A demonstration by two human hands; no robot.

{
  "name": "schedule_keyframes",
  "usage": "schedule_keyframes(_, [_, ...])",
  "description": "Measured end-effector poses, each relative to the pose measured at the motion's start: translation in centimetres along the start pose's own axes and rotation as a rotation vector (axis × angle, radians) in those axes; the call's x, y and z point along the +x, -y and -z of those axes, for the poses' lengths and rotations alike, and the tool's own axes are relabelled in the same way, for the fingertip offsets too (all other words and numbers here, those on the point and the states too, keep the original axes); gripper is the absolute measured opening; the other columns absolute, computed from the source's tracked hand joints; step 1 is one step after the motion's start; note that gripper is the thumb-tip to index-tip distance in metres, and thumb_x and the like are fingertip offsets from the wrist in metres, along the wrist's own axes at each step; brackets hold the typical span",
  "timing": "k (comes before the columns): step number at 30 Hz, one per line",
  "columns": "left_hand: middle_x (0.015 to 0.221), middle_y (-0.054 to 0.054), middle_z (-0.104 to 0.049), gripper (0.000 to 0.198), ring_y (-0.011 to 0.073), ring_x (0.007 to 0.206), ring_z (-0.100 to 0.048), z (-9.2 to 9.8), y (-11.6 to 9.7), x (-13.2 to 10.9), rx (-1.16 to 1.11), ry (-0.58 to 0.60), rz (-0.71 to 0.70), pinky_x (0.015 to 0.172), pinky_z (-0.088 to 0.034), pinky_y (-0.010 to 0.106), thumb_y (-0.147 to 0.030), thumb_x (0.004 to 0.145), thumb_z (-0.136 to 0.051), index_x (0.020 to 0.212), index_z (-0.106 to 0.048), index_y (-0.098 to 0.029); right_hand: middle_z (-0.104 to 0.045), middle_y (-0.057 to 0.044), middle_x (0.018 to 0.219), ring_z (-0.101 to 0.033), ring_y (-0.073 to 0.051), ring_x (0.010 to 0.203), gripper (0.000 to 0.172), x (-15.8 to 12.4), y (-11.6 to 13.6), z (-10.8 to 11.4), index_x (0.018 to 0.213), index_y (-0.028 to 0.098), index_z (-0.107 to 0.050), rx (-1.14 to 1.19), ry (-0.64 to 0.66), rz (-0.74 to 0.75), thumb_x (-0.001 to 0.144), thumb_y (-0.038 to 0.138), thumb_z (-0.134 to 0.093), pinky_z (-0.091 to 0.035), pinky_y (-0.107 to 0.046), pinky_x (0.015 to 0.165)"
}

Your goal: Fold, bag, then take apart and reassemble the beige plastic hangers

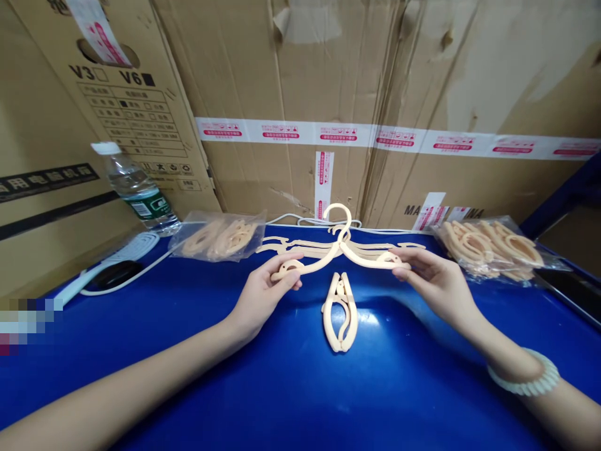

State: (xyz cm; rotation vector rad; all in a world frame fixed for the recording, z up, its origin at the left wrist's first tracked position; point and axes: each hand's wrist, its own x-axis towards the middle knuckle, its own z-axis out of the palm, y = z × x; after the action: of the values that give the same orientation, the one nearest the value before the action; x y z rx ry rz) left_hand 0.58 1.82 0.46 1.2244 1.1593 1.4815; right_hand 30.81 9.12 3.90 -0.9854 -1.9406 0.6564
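Observation:
A cream plastic folding hanger [339, 247] is spread open and held just above the blue table [291, 388]. My left hand [265, 291] pinches its left arm end, and my right hand [434, 279] pinches its right arm end. A second hanger, folded shut [340, 312], lies flat on the table directly below the held one, between my hands. More unfolded hangers [300, 245] lie stacked behind the held one.
A clear bag of folded hangers [218, 236] lies at back left and another bag [491, 245] at back right. A water bottle [137, 188] stands at far left beside a white power strip [113, 260]. Cardboard boxes [328, 94] wall the back.

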Motion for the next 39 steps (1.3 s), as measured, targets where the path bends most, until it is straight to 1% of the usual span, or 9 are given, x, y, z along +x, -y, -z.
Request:
schedule_keyframes(3, [0.090,0.000,-0.066,0.044,0.0119,0.080,-0.066,0.0,-0.1,0.1,-0.123,-0.045,0.053,0.082,-0.055,0.026,-0.033,0.077,-0.080,0.116,-0.066,-0.018,-0.075,-0.008,0.102,-0.068,-0.025,0.091,0.034,0.3,-0.1,0.2,0.109,0.023,-0.075,0.117,-0.004,-0.094,0.082,0.044,-0.074,-0.058,-0.037,0.079])
schedule_keyframes(8, [0.092,0.000,-0.066,0.059,0.0141,0.084,-0.068,-0.1,-0.5,0.0,-0.132,-0.073,0.085,0.071,-0.059,0.023,-0.033,0.074,-0.083,0.125,-0.058,-0.021,-0.072,-0.007,0.097,-0.060,-0.016,0.071,0.034,0.4,0.3,-0.1,0.107,0.021,-0.075,0.354,-0.012,-0.180,0.080,0.042,-0.077,-0.054,-0.034,0.070])
schedule_keyframes(12, [0.095,0.000,-0.064,0.059,0.0134,0.081,-0.067,-0.7,-0.8,-0.6,-0.097,-0.013,0.068,0.069,-0.063,0.025,-0.032,0.076,-0.080,0.128,-0.054,-0.022,-0.066,0.001,0.077,-0.059,-0.014,0.066,0.040,-0.1,1.1,-1.3,0.115,0.024,-0.064,0.479,-0.032,-0.192,0.080,0.038,-0.079,-0.052,-0.029,0.065])
schedule_keyframes(15, [0.093,0.000,-0.064,0.057,0.0129,0.077,-0.067,-1.3,-1.0,-1.2,-0.057,0.046,0.038,0.066,-0.064,0.026,-0.030,0.078,-0.077,0.129,-0.051,-0.023,-0.066,0.004,0.075,-0.059,-0.012,0.061,0.037,-0.8,1.8,-2.4,0.101,0.026,-0.053,0.587,-0.063,-0.213,0.079,0.034,-0.082,-0.050,-0.026,0.060])
schedule_keyframes(18, [0.095,0.000,-0.064,0.056,0.0132,0.076,-0.068,-1.7,-1.0,-1.8,-0.038,0.083,0.000,0.067,-0.064,0.027,-0.028,0.080,-0.075,0.129,-0.050,-0.023,-0.065,0.003,0.076,-0.060,-0.011,0.064,0.029,-1.4,2.8,-3.2,0.083,0.022,-0.053,0.520,0.059,-0.181,0.081,0.034,-0.080,-0.050,-0.025,0.062])
schedule_keyframes(24, [0.083,-0.001,-0.068,0.053,0.0146,0.073,-0.071,-1.9,-0.8,-2.3,-0.073,0.065,-0.041,0.065,-0.064,0.026,-0.029,0.078,-0.079,0.119,-0.047,-0.021,-0.072,-0.006,0.101,-0.068,-0.020,0.093,0.020,-2.5,4.3,-3.9,0.100,0.019,-0.070,0.336,0.444,-0.086,0.092,0.037,-0.067,-0.055,-0.034,0.083])
schedule_keyframes(29, [0.085,0.001,-0.069,0.027,0.0146,0.079,-0.071,-1.7,-0.6,-2.4,-0.044,0.043,-0.065,0.067,-0.063,0.024,-0.028,0.079,-0.079,0.085,-0.055,-0.017,-0.069,-0.008,0.122,-0.067,-0.022,0.107,0.030,-2.8,4.1,-3.9,0.121,0.023,-0.069,0.291,0.476,-0.058,0.095,0.037,-0.063,-0.056,-0.038,0.090])
schedule_keyframes(34, [0.113,0.006,-0.071,0.016,0.0191,0.107,-0.070,-1.7,-0.5,-2.9,0.025,0.180,-0.141,0.093,-0.060,0.031,-0.023,0.086,-0.072,0.101,-0.070,-0.018,-0.067,-0.007,0.127,-0.066,-0.022,0.113,0.029,-3.0,4.3,-3.7,0.124,0.027,-0.069,0.278,0.475,-0.010,0.096,0.032,-0.062,-0.057,-0.035,0.090])
schedule_keyframes(39, [0.127,0.009,-0.068,0.032,0.0195,0.101,-0.072,-1.8,-0.4,-3.0,-0.033,0.266,-0.051,0.092,-0.062,0.034,-0.024,0.086,-0.073,0.117,-0.067,-0.019,-0.064,-0.006,0.133,-0.063,-0.021,0.119,0.032,-3.0,4.3,-3.8,0.128,0.031,-0.067,0.344,0.486,-0.012,0.096,0.028,-0.063,-0.057,-0.034,0.093])
